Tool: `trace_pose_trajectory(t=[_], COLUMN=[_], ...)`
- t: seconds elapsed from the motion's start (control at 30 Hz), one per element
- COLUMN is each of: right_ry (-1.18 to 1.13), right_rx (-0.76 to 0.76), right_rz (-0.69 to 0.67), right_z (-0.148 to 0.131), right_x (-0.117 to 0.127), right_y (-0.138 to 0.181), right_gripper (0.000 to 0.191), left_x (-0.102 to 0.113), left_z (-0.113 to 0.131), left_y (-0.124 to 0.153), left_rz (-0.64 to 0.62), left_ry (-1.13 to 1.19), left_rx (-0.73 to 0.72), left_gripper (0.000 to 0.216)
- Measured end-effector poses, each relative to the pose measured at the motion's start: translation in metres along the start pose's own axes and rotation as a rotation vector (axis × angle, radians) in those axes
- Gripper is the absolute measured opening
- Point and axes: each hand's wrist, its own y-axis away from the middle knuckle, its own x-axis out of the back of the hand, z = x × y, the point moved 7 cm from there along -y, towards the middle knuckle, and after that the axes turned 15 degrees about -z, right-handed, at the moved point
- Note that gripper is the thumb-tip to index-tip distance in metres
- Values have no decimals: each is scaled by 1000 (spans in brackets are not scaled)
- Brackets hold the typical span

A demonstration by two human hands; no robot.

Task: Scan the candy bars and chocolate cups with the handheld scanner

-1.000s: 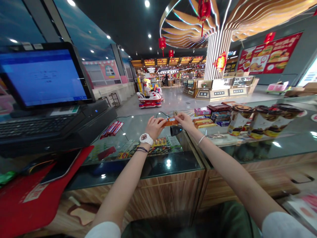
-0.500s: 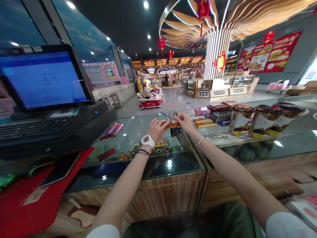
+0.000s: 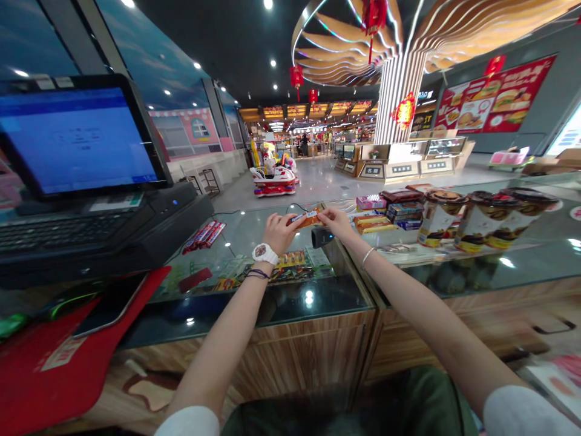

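Lettering on orange snack bar [image 3: 305, 218] unreadable; our left hand [image 3: 276, 231] and right hand [image 3: 334, 221] pinch its ends above black scanner [image 3: 322, 237].

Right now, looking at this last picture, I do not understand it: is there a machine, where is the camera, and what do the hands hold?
There is no machine. A person wears the camera on the head; it looks forward and down, so the two arms are the person's own. The left hand and right hand grip the ends of an orange bar above a black scanner on a glass counter. On the glass lie red bars at the left, boxes and cups at the right. A screen stands far left.
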Motion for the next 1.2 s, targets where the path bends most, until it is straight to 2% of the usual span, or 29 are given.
trace_pose_trajectory(t=[0.13,0.33,0.4,0.47,0.6,0.67,0.73,0.9,1.07,1.2], right_ry=[142,306,477,616,661,627,601,578,601,636], right_rx=[41,56,52,29,76,102,113,123,124,207], right_rz=[19,-108,-151,-249,-502,-556,-567,-579,-663,-739], right_z=[-6,9,18,32,52,57,59,50,28,14], right_x=[3,21,29,31,20,17,16,10,-17,-41], right_y=[-1,-3,-2,0,7,8,7,7,14,20], right_gripper=[39,31,35,49,76,81,80,64,60,65], left_x=[1,-4,-6,-7,-8,-9,-10,-13,-20,-28], left_z=[0,-7,-10,-11,-12,-13,-15,-23,-38,-46], left_y=[-1,0,0,0,1,2,2,4,7,9], left_rz=[0,-10,-19,-26,-29,-30,-30,-21,-24,-65], left_ry=[14,40,43,44,50,55,63,92,124,129], left_rx=[23,71,82,84,82,84,89,115,203,234], left_gripper=[48,47,48,49,49,48,48,47,48,50])
